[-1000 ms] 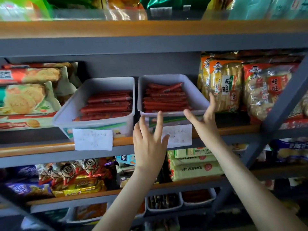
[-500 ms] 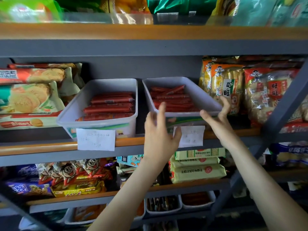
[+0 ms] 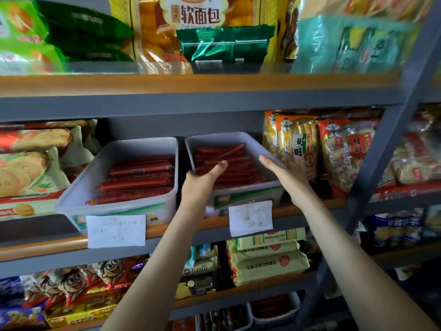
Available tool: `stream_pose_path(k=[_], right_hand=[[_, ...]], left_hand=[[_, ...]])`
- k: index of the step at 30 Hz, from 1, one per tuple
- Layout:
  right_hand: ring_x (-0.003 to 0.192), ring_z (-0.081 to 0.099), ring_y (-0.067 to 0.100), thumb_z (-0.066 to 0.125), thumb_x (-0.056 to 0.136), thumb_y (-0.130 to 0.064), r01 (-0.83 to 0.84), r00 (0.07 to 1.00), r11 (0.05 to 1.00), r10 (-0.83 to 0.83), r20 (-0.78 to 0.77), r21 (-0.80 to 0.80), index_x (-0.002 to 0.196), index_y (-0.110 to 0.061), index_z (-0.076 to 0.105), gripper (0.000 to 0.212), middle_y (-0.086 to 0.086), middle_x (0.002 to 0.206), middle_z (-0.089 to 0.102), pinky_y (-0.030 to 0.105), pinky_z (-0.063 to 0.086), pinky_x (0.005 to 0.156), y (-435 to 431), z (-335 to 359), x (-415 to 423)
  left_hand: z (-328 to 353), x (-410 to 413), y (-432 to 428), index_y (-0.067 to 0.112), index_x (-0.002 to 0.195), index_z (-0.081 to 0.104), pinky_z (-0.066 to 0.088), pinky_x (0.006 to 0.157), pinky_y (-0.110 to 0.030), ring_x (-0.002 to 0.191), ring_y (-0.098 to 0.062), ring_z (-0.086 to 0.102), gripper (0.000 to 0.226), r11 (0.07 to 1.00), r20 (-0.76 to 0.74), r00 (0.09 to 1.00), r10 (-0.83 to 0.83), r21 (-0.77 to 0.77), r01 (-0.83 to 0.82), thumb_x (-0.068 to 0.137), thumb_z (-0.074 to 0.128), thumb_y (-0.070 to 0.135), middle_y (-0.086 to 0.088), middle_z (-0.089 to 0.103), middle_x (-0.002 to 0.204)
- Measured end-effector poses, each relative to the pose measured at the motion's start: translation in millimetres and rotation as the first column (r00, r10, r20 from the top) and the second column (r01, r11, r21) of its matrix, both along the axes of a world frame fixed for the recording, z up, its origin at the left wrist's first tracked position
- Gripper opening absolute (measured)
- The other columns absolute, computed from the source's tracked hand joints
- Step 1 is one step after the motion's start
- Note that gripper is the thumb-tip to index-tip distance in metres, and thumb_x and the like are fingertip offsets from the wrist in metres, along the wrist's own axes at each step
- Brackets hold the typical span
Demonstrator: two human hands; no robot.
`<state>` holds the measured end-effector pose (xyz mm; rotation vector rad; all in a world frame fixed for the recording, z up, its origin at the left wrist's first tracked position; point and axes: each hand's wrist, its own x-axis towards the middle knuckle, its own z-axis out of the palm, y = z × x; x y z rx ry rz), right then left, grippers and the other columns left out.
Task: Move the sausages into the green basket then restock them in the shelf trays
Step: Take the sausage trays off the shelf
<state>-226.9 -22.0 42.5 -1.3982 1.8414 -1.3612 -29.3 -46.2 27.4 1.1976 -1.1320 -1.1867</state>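
Two white shelf trays stand side by side on the middle shelf. The left tray (image 3: 78, 187) holds a layer of red sausages (image 3: 140, 180). More red sausages (image 3: 233, 163) fill the right tray (image 3: 222, 137). My left hand (image 3: 200, 185) grips the right tray's front left corner, thumb inside over the sausages. My right hand (image 3: 286, 175) holds that tray's right wall, with the thumb along the rim and the fingers outside. No green basket is in view.
Paper labels (image 3: 116, 231) (image 3: 250, 218) hang from the shelf edge under the trays. Cracker bags (image 3: 298, 144) press against the right tray's right side, biscuit packs (image 3: 26, 163) lie left. A slanted grey upright (image 3: 381, 149) crosses at the right. Snack bags fill the shelves above and below.
Both hands rose from below the right tray's front edge and closed on its left corner and right wall. The view tilted upward.
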Motion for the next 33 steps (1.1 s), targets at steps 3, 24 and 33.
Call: stream_pose_path(k=[3,24,33], right_hand=[[0.14,0.025,0.025,0.064,0.081,-0.054,0.035,0.998,0.999,-0.034,0.045,-0.041,0.144,-0.022,0.037,0.075,0.004,0.153,0.027,0.043,0.024,0.111,1.1,-2.4,4.4],[0.123,0.045,0.009,0.073,0.078,-0.043,0.055,0.939,0.96,0.044,0.341,-0.276,0.131,-0.031,0.054,0.057,-0.011,0.137,0.05,0.024,0.036,0.093,0.9,5.9,9.4],[0.127,0.045,0.022,0.074,0.052,-0.074,-0.106,0.834,0.994,0.081,0.546,0.015,0.136,-0.023,0.045,0.103,0.002,0.14,0.047,0.047,0.035,0.107,-8.9,18.2,-16.2]], left_hand=[[1.0,-3.9,2.9,0.017,0.114,0.061,0.054,0.089,-0.043,0.097,-0.017,0.068,0.065,0.998,-0.074,0.996,-0.042,-0.04,0.039,0.06,0.086,0.044,0.002,0.072,0.104],[20.5,8.4,9.0,0.016,0.096,0.066,0.054,0.083,-0.035,0.086,-0.014,0.071,0.031,0.973,-0.062,0.982,-0.18,-0.16,0.168,0.072,0.083,0.026,0.001,0.074,0.092],[26.0,13.3,8.1,0.019,0.11,0.065,0.049,0.094,-0.049,0.098,-0.031,0.068,0.054,0.979,-0.352,0.921,-0.165,0.052,0.195,0.066,0.075,0.048,-0.011,0.072,0.105]])
